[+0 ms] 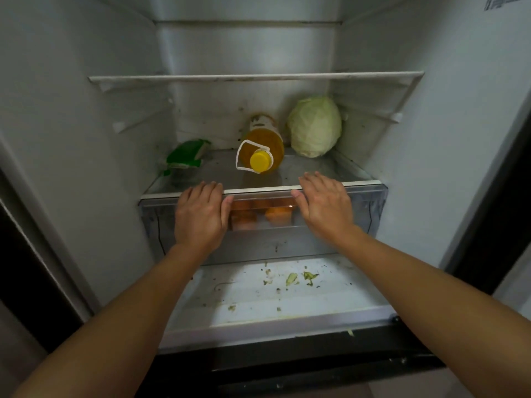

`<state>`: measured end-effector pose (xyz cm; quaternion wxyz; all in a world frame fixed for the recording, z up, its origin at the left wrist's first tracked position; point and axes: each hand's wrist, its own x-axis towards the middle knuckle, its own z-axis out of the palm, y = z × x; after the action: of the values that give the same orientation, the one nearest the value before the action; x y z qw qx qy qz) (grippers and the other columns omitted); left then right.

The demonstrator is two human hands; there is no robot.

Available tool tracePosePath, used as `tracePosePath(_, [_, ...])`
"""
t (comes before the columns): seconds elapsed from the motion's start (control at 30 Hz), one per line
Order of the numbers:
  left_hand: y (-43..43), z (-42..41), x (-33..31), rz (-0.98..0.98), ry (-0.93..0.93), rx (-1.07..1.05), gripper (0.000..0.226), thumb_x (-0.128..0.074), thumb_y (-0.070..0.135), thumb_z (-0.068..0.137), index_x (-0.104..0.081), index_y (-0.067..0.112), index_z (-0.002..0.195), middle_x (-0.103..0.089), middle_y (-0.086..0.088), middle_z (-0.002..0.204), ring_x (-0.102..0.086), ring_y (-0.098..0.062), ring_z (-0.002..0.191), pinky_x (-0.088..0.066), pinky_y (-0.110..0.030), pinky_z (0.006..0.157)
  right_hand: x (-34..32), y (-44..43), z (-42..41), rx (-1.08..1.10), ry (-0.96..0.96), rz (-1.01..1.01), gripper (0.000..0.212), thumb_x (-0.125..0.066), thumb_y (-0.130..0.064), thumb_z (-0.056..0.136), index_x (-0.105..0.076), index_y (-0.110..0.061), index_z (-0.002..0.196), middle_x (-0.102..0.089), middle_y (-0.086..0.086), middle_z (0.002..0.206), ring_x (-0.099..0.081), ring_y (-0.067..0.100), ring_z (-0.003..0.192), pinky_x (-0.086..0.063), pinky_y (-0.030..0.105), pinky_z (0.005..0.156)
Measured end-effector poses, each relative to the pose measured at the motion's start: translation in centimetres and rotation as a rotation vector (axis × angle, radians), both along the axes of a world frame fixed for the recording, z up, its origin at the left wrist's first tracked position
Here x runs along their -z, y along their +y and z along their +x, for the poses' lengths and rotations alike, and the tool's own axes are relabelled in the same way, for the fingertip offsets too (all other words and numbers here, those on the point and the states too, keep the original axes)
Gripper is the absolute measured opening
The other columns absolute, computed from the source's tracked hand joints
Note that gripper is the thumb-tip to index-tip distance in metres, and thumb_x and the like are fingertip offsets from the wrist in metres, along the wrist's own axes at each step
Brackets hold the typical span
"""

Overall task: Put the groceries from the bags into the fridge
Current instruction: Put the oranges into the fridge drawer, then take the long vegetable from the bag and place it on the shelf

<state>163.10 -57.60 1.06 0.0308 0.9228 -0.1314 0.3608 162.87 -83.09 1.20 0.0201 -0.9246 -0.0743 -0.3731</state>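
Against the front of the clear drawer (pixel 365 208), below the shelf (pixel 258 190), my left hand (pixel 201 216) and right hand (pixel 324 208) press flat, fingers (pixel 314 180) straight and holding nothing, equally near; the drawer's long axis runs across me, with the oranges (pixel 275 215) inside, directly behind my palms.

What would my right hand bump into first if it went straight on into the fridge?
Probably the cabbage at the back of the shelf; your right hand points roughly at it. The oil bottle sits just left of that line.
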Motion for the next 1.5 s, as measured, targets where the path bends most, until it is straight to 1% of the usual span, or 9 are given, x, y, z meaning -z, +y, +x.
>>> tracePosePath(0.1, [0.3, -0.8, -1.0, 0.051, 0.145, -0.018, 0.061, -0.014, 0.047, 0.099, -0.05, 0.011, 0.132, -0.053, -0.013, 0.135, -0.045, -0.031, 0.125, -0.031, -0.043, 0.106, -1.1, 0.2, -1.6, 0.073, 0.206, -0.054, 0.073, -0.009, -0.059, 0.094, -0.047, -0.015, 0.137, -0.05, 0.012, 0.139, -0.04, 0.031, 0.132, -0.028, 0.045, 0.107])
tracePosePath(0.23, [1.0, -4.2, -1.3, 0.04, 0.163, -0.029, 0.05, -0.041, 0.033, 0.097, -0.038, 0.008, 0.141, -0.033, -0.021, 0.149, -0.025, -0.037, 0.139, -0.02, -0.049, 0.114, -0.5, 0.3, -5.3, 0.094, 0.218, -0.099, 0.063, -0.029, -0.056, 0.097, -0.032, -0.018, 0.147, -0.032, 0.016, 0.152, -0.023, 0.033, 0.142, -0.017, 0.05, 0.115])
tracePosePath(0.37, [1.6, -10.2, 0.0, 0.04, 0.123, 0.023, 0.027, -0.058, 0.021, 0.085, -0.059, 0.009, 0.109, -0.055, -0.018, 0.116, -0.051, -0.037, 0.107, -0.042, -0.045, 0.082, 0.4, 2.2, -10.4, -0.075, 0.165, -0.177, 0.045, -0.046, -0.044, 0.095, -0.049, -0.018, 0.132, -0.05, 0.01, 0.136, -0.044, 0.029, 0.126, -0.034, 0.045, 0.102])
tracePosePath(0.47, [2.9, -15.2, 1.5, 0.023, 0.133, 0.005, 0.01, -0.064, 0.016, 0.078, -0.059, 0.008, 0.081, -0.058, -0.014, 0.085, -0.056, -0.034, 0.076, -0.041, -0.036, 0.053, 0.6, 4.6, -13.5, -0.187, 0.245, -0.155, 0.041, -0.046, -0.039, 0.096, -0.048, -0.019, 0.132, -0.055, 0.005, 0.129, -0.053, 0.024, 0.114, -0.042, 0.038, 0.092])
tracePosePath(0.63, [6.3, -24.4, 4.0, 0.072, 0.14, -0.072, 0.012, -0.07, 0.02, 0.072, -0.061, 0.013, 0.075, -0.061, -0.006, 0.071, -0.06, -0.028, 0.061, -0.043, -0.034, 0.04, 1.9, 9.4, -17.1, -0.369, 0.32, -0.23, 0.037, -0.041, -0.04, 0.098, -0.053, -0.019, 0.125, -0.06, 0.002, 0.119, -0.058, 0.022, 0.103, -0.046, 0.035, 0.081])
tracePosePath(0.83, [9.1, -38.1, 9.9, 0.105, 0.302, -0.222, 0.01, -0.06, 0.024, 0.072, -0.055, 0.016, 0.067, -0.056, -0.004, 0.062, -0.057, -0.027, 0.051, -0.038, -0.028, 0.042, 6.9, 14.9, -22.8, -0.698, 0.39, -0.251, 0.033, -0.05, -0.039, 0.093, -0.063, -0.022, 0.118, -0.066, 0.002, 0.111, -0.063, 0.024, 0.092, -0.049, 0.034, 0.071])
tracePosePath(1.07, [9.7, -55.8, 16.8, -0.067, 0.605, -0.65, 0.013, -0.053, 0.023, 0.088, -0.06, 0.012, 0.087, -0.061, -0.005, 0.079, -0.059, -0.027, 0.071, -0.037, -0.032, 0.05, 15.6, 21.5, -33.0, -1.035, 0.558, -0.349, 0.036, -0.039, -0.041, 0.084, -0.065, -0.015, 0.088, -0.064, 0.005, 0.083, -0.062, 0.032, 0.069, -0.052, 0.042, 0.057])
tracePosePath(1.23, [12.2, -69.1, 19.0, -0.169, 0.675, -0.947, 0.012, -0.058, 0.024, 0.086, -0.056, 0.014, 0.079, -0.057, -0.001, 0.073, -0.057, -0.023, 0.064, -0.03, -0.029, 0.048, 15.9, 28.2, -43.7, -1.237, 0.48, -0.453, 0.026, -0.058, -0.036, 0.085, -0.068, -0.019, 0.103, -0.068, 0.0, 0.092, -0.066, 0.026, 0.079, -0.048, 0.034, 0.06])
tracePosePath(1.5, [15.9, -91.3, 18.8, -0.352, 0.688, -1.368, 0.028, -0.04, 0.031, 0.096, -0.056, 0.02, 0.115, -0.06, 0.001, 0.106, -0.06, -0.019, 0.092, -0.047, -0.03, 0.069, 14.7, 40.6, -63.8, -1.658, 0.338, -0.519, 0.037, -0.043, -0.04, 0.096, -0.056, -0.023, 0.126, -0.062, -0.003, 0.119, -0.062, 0.02, 0.101, -0.045, 0.03, 0.076])
